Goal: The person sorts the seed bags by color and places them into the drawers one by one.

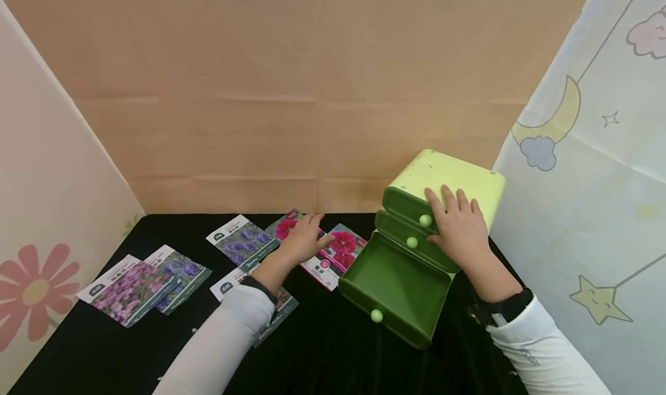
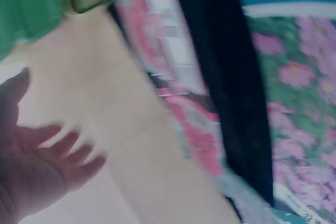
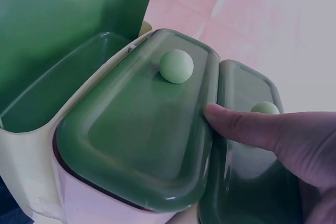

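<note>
Head view: we see box (image 1: 458, 172) at 4 o'clock, bottom drawer (image 1: 398, 285) out. Right hand (image 1: 460, 230) rests on box top, fingers apart, thumb at drawer fronts. Left hand (image 1: 300, 242), 7 o'clock, fingers apart, over pink packets (image 1: 346, 246). Purple packets (image 1: 130, 294), 8 o'clock, on table (image 1: 130, 360).

In the head view, the left grip (image 1: 300, 242) hides part of a red-flowered packet (image 1: 285, 228), and the left sleeve (image 1: 224, 328) covers the middle of a lower packet (image 1: 282, 314). The right grip (image 1: 462, 233) blocks part of the drawer box (image 1: 447, 172) and the right end of its top drawer (image 1: 403, 204). Both sleeves and the table (image 1: 312, 372) run off the bottom edge; the packets' small print is unreadable. The left wrist view is blurred, its pink-flowered packet (image 2: 300, 108) cut off at the right. In the right wrist view, the thumb (image 3: 244, 127) partly covers a knob (image 3: 265, 107).
</note>
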Demonstrator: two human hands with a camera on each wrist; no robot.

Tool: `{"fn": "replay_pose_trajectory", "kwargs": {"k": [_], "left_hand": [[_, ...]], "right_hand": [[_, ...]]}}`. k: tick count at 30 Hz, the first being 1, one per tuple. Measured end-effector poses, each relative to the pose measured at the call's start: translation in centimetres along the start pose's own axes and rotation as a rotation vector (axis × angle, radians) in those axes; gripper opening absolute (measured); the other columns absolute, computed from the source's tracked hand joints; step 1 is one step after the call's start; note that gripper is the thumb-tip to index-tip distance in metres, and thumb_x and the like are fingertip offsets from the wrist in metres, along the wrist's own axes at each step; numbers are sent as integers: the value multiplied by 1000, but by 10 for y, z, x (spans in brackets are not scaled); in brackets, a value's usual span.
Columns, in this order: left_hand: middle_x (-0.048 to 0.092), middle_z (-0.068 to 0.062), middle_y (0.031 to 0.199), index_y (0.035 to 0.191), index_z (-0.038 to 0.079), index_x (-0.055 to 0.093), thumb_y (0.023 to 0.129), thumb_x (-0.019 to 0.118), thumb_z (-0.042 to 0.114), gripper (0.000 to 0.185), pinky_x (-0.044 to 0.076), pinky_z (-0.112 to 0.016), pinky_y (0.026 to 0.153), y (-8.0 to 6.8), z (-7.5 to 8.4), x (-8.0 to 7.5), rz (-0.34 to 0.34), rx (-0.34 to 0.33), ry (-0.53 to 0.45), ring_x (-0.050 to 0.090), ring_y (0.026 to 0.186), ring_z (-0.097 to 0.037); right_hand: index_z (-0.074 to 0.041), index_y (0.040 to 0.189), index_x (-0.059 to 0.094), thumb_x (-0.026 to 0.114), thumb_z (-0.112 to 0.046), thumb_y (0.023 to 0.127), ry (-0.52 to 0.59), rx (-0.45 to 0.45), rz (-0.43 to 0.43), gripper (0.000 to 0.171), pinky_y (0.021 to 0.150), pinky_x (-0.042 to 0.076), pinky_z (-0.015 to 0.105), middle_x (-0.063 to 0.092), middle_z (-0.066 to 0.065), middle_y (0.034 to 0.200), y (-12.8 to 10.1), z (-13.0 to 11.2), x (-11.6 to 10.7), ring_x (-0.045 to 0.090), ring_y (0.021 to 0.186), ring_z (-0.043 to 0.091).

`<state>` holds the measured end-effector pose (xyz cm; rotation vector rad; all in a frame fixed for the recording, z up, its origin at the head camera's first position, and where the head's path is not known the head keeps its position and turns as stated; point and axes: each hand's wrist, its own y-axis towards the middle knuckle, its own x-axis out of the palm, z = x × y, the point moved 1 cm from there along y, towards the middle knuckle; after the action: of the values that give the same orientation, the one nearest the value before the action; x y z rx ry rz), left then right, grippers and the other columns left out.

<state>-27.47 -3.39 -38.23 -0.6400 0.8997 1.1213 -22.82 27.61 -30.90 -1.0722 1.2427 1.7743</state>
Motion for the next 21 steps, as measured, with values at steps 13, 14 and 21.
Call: {"fn": "replay_pose_trajectory", "kwargs": {"k": [13, 14, 21], "left_hand": [[0, -14, 164, 156, 12, -3, 83, 52, 73, 110, 0, -69, 115, 52, -23, 49, -34, -168, 227, -10, 148, -40], [-1, -14, 164, 156, 13, -3, 83, 51, 74, 110, 0, -69, 115, 52, -24, 52, -44, -183, 231, -10, 149, -40], [-1, -17, 163, 156, 8, -1, 83, 53, 73, 112, 1, -66, 117, 44, -25, 58, -104, -262, 213, -5, 149, -39]], "right_hand": [[-7, 146, 30, 90, -24, 65, 3, -2, 15, 102, 101, 32, 71, 36, 33, 143, -1, -2, -4, 34, 128, 58], [-7, 146, 30, 90, -24, 65, 3, -5, 20, 102, 100, 33, 71, 36, 33, 143, -1, -2, -4, 35, 128, 59], [-7, 145, 31, 91, -24, 63, 0, -3, 34, 103, 100, 34, 71, 38, 33, 142, -2, -1, -1, 36, 128, 58]]}}
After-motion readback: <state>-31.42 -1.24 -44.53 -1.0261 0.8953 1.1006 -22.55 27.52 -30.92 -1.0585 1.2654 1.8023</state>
